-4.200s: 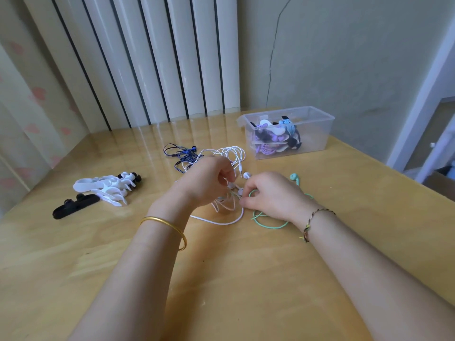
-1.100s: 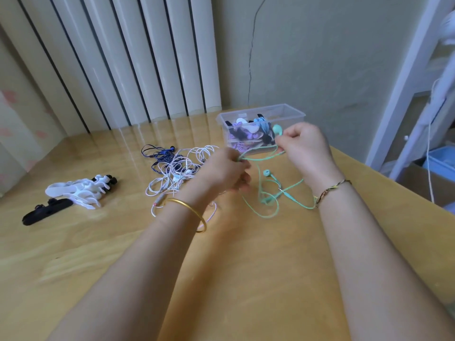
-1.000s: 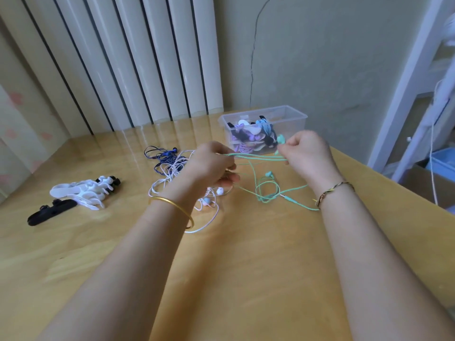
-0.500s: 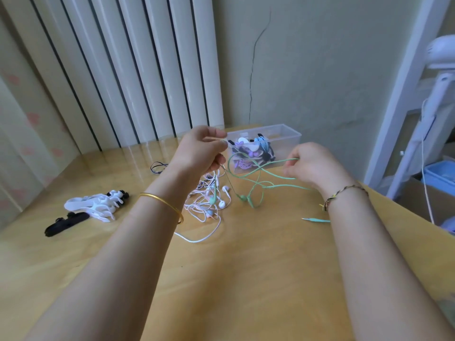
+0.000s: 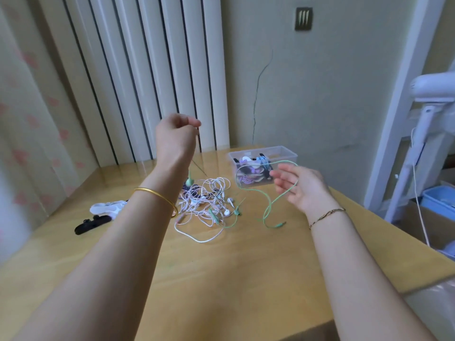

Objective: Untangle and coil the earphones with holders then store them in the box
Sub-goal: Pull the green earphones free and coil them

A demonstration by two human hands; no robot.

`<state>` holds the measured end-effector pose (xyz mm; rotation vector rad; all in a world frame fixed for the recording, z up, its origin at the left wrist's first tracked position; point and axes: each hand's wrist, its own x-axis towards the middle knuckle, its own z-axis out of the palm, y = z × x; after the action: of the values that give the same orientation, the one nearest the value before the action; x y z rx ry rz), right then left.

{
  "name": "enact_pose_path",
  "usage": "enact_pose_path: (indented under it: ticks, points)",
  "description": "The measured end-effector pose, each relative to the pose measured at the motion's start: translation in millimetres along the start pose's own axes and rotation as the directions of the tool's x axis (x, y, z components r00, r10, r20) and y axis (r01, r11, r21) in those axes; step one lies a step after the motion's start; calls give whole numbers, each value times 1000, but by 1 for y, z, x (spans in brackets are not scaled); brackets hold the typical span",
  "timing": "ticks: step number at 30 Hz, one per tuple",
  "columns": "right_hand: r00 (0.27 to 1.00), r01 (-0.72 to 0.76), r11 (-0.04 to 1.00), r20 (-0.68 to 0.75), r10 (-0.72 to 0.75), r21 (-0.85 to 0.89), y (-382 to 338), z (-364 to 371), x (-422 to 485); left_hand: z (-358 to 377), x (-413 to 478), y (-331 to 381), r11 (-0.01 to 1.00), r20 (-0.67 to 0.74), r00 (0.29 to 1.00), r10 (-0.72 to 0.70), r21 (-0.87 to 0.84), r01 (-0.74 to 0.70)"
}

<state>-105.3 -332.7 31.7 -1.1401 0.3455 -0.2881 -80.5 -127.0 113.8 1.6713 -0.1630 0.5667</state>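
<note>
My left hand (image 5: 176, 137) is raised high above the table and pinches the green earphones' cable, with a green earbud (image 5: 190, 182) dangling below it. The green cable (image 5: 267, 205) loops in the air across to my right hand (image 5: 301, 189). That hand's fingers are spread and the cable lies draped over them. The cable's jack end (image 5: 279, 225) lies on the table. A tangle of white and pink earphones (image 5: 209, 200) sits on the table between my arms. The clear plastic box (image 5: 283, 150) behind my right hand holds several coiled earphones.
White holders (image 5: 108, 207) and a black holder (image 5: 92, 223) lie at the left of the wooden table (image 5: 234, 279). The table's right edge drops off to a cardboard box (image 5: 426, 225) and a blue bin (image 5: 438, 200) on the floor. A wall stands behind.
My left hand has lifted higher with the green cable, pulling the earbud end up out of the pile. My right hand has opened its fingers, and the jack end has slid left on the table.
</note>
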Motion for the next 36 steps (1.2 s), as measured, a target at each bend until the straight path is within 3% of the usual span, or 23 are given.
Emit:
enact_pose_path:
  ticks: [3, 6, 9, 12, 15, 18, 23, 26, 28, 31, 34, 36]
  points:
    - [1000, -20, 968, 26, 14, 250, -2, 9, -9, -14, -11, 1, 947, 265, 964, 5, 309, -89]
    - [998, 53, 971, 28, -62, 232, -9, 21, -19, -19, -20, -5, 803, 480, 874, -72, 548, -235]
    - [982, 191, 981, 17, -190, -19, -15, 32, -30, -16, -29, -10, 694, 571, 816, -91, 624, -359]
    - [945, 325, 925, 27, -326, -196, -20, 39, -43, -12, -37, -15, 639, 651, 747, -132, 632, -438]
    - [911, 409, 890, 35, -411, -200, -25, 44, -55, -6, -46, -28, 562, 708, 663, -244, 660, -498]
    - [919, 394, 916, 52, -391, -73, -25, 47, -60, 4, -53, -49, 498, 689, 661, -298, 703, -508]
    - [923, 356, 933, 139, -360, 51, -20, 46, -55, 19, -60, -72, 637, 699, 659, -279, 648, -417]
    - [917, 341, 934, 182, -356, 105, -18, 43, -50, 26, -65, -73, 635, 745, 604, -282, 617, -465]
    - [918, 353, 932, 159, -363, 89, -17, 42, -45, 26, -64, -71, 647, 752, 607, -257, 601, -470]
    - [939, 343, 939, 39, -343, 4, -10, 37, -35, 20, -57, -62, 791, 717, 668, -199, 520, -323]
    - [965, 262, 959, -65, -256, 113, 2, 31, -25, 9, -47, -52, 918, 637, 751, -172, 380, -112]
    - [963, 248, 966, -127, -239, 68, 13, 26, -18, 3, -42, -45, 973, 577, 800, -166, 227, 38]
